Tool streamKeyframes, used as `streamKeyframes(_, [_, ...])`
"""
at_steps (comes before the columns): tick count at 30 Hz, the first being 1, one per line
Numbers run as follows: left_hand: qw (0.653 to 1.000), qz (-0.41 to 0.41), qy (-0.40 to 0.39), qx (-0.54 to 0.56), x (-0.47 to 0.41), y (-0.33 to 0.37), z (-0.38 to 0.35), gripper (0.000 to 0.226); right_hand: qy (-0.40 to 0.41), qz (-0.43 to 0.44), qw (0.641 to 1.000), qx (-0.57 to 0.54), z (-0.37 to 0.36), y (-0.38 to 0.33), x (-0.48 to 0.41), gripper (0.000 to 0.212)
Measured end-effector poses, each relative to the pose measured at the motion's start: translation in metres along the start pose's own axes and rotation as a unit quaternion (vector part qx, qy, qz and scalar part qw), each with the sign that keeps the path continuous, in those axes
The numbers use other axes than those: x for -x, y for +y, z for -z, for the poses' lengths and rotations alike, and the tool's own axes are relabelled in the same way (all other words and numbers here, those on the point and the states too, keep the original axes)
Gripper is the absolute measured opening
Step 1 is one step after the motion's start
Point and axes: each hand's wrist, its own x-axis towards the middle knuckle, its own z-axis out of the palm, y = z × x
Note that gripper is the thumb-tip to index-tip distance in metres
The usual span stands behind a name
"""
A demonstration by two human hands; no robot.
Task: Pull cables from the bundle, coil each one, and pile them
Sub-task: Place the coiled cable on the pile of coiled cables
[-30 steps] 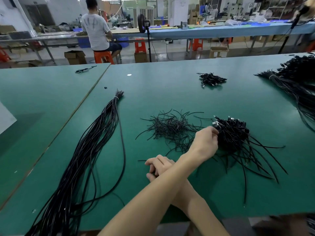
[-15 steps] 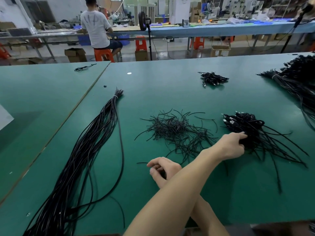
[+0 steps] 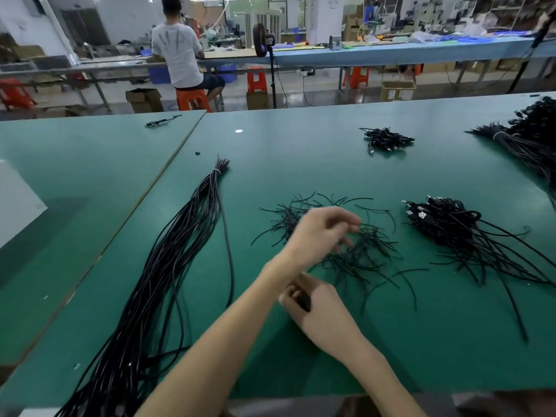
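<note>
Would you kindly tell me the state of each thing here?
Cable bundle: tied at far end, lying flat.
Coiled pile: heaped, tails loose.
Short ties: scattered.
Left hand: blurred, over the ties.
Right hand: grips a dark object.

Left hand (image 3: 323, 233) withdrawn from coiled-cable pile (image 3: 445, 224); now over loose tie heap (image 3: 361, 257) mid-bench, fingers loosely curled.
</note>
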Motion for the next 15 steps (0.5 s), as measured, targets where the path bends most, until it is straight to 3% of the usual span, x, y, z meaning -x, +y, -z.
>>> streamKeyframes(2, [0.989,0.038,0.109,-0.091,0.010,-0.017,0.037,0.020,0.011,0.016,1.000,0.004,-0.002,-0.001,0.000,0.012])
streamKeyframes(5, [0.918,0.166,0.197,-0.303,0.023,-0.046,0.084,0.025,0.026,0.031,0.999,0.003,-0.004,-0.003,0.002,0.012])
streamKeyframes(8, [0.842,0.301,0.161,-0.418,0.041,-0.063,0.106,0.059,0.024,0.023,0.999,-0.010,-0.002,-0.004,0.002,0.010])
streamKeyframes(10, [0.827,0.325,0.138,-0.438,0.048,-0.069,0.110,0.070,0.024,0.022,0.999,-0.011,-0.002,-0.004,0.002,0.010])
streamKeyframes(13, [0.816,0.327,0.121,-0.460,0.048,-0.074,0.113,0.062,0.026,0.019,0.999,-0.010,-0.001,-0.005,0.003,0.010])
streamKeyframes(15, [0.820,0.312,0.106,-0.469,0.048,-0.074,0.115,0.038,0.024,0.015,1.000,-0.008,-0.001,-0.004,0.004,0.010])
